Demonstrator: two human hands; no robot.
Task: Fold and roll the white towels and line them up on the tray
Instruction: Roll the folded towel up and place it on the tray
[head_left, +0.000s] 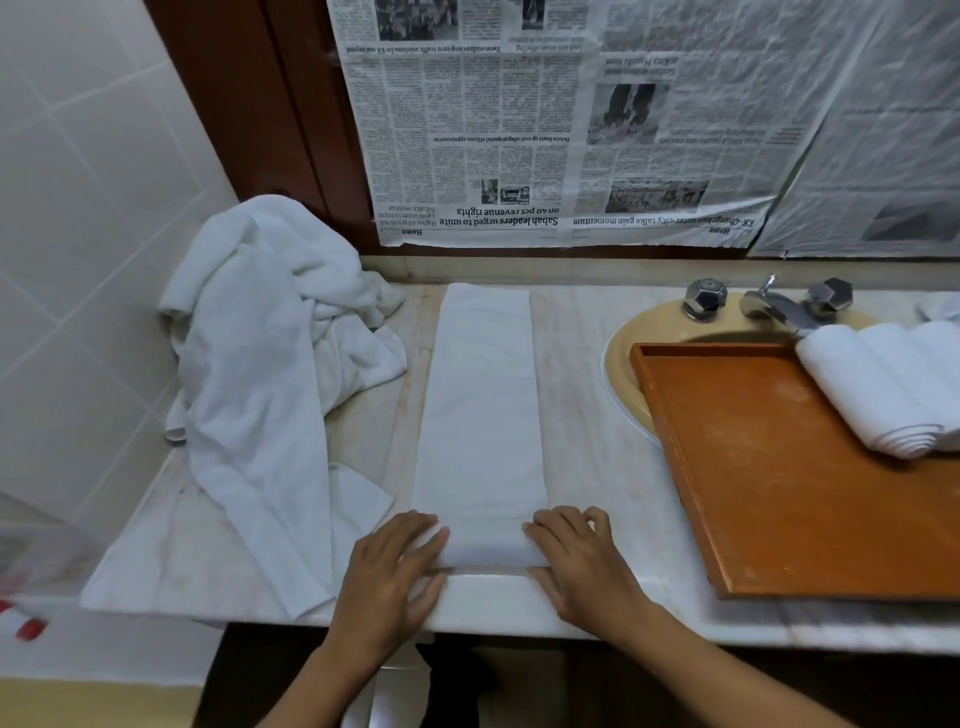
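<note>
A white towel (483, 405) folded into a long narrow strip lies on the marble counter, running away from me. Its near end is turned over into a short roll. My left hand (389, 571) grips the roll's left end, fingers curled over it. My right hand (582, 556) grips the right end the same way. An orange wooden tray (779, 493) rests over the sink on the right. Rolled white towels (883, 389) lie side by side at the tray's far right corner. A heap of loose white towels (260, 364) sits at the left.
The marble counter (587, 441) ends at a front edge just below my hands. A yellow sink (623, 364) with chrome taps (769, 306) lies under the tray. Newspaper (493, 130) covers the wall behind. White tiles close off the left side.
</note>
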